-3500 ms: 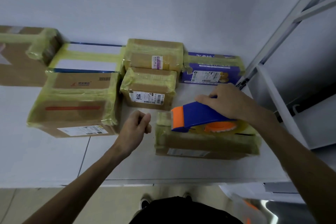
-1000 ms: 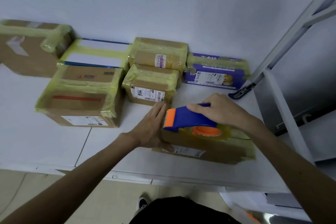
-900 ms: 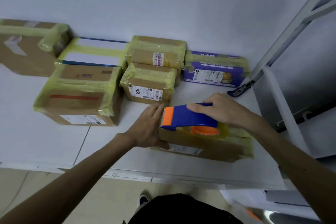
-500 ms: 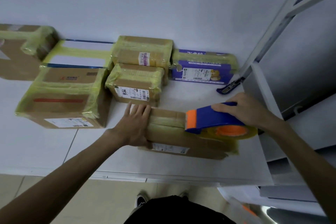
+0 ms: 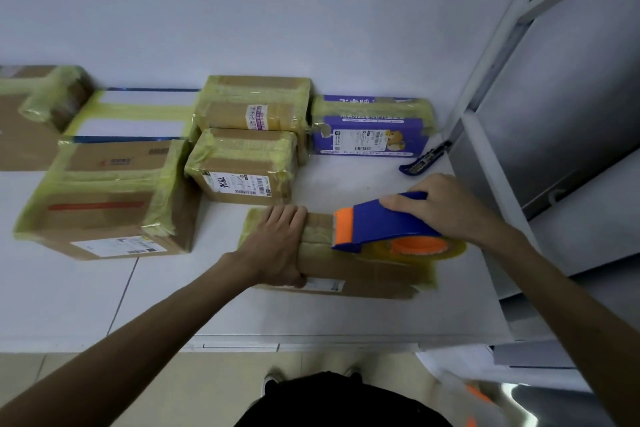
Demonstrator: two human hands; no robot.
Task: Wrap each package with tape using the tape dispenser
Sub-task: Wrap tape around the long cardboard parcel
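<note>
I take the flat package as my marker: it lies on the bench closest to me, and it is the one being taped. My left grip is spread over the package's left end, with the fingers straight across the top and the thumb down the near face. It holds nothing and only presses, which I judge pins the package so the pull of the tape cannot drag it along the bench. My right grip is wrapped round the blue handle of the tape dispenser. The dispenser rides on top of the package toward its right end, with its orange nose pointing at the left grip and the tape roll low against the cardboard, so I read this as a lengthwise strip being laid. Yellowish film already shows at both ends of the package. Just behind its left end sits a small labelled box, farther behind is a purple box, and well off to the left a large box. All three carry yellowish bands, so I judge they are finished and parked out of the working space. Behind the package's right end lies a small blue tool; I cannot tell what it is.
</note>
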